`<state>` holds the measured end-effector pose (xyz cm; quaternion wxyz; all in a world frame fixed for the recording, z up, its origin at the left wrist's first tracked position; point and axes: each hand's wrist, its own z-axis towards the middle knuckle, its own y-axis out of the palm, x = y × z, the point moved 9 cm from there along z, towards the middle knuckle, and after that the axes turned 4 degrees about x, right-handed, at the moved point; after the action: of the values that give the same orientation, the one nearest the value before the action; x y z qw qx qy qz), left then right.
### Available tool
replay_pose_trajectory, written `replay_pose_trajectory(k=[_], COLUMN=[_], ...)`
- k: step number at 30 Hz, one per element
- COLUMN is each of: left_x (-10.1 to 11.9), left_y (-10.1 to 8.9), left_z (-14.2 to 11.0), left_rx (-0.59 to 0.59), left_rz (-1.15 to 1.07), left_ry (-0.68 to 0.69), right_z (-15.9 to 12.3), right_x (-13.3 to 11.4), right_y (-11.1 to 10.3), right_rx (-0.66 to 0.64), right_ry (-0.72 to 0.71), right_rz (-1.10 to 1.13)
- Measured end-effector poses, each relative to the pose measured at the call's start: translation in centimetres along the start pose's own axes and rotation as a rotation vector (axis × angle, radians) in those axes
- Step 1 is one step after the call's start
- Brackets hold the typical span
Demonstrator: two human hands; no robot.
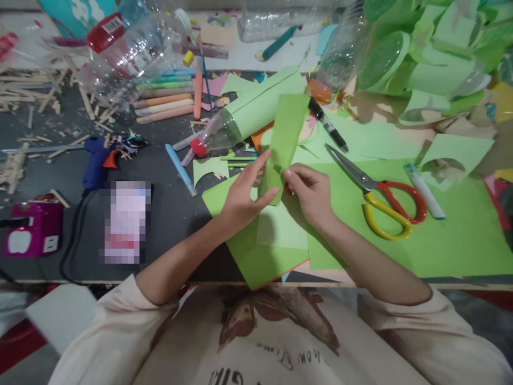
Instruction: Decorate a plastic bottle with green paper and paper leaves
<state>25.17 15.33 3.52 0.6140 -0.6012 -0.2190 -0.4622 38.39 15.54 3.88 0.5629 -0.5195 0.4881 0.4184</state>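
A narrow strip of green paper stands tilted between my hands, above several green sheets. My right hand pinches its right edge between thumb and fingers. On the other side, my left hand has its fingers spread, with the fingertips at the strip's left edge. Scissors with one red and one yellow handle lie to the right of my right hand. Beyond the strip rests a plastic bottle with a red cap, wrapped in light green paper.
On the left are a blue glue gun, a phone, a purple power block and scattered wooden sticks. Several markers, a black marker and clear bottles lie farther back. Green paper-covered bottles crowd the back right.
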Motion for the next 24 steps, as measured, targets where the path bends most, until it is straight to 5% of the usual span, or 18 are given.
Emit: replay_pose_trajectory(k=[11, 16, 24], left_x=[-1.9, -1.5, -2.9], left_y=[-0.2, -0.4, -1.1], left_z=[0.1, 0.1, 0.6], left_rx=[0.06, 0.02, 0.122], left_rz=[-0.441, -0.52, -0.451], left_ry=[-0.25, -0.196, -0.246], right_z=[0.1, -0.3, -1.9], right_x=[0.5, -1.0, -2.5], right_y=[0.3, 0.7, 1.8], right_rx=[-0.112, -0.129, -0.191], right_ry=[-0.015, -0.199, -0.433], right_rz=[0.014, -0.192, -0.387])
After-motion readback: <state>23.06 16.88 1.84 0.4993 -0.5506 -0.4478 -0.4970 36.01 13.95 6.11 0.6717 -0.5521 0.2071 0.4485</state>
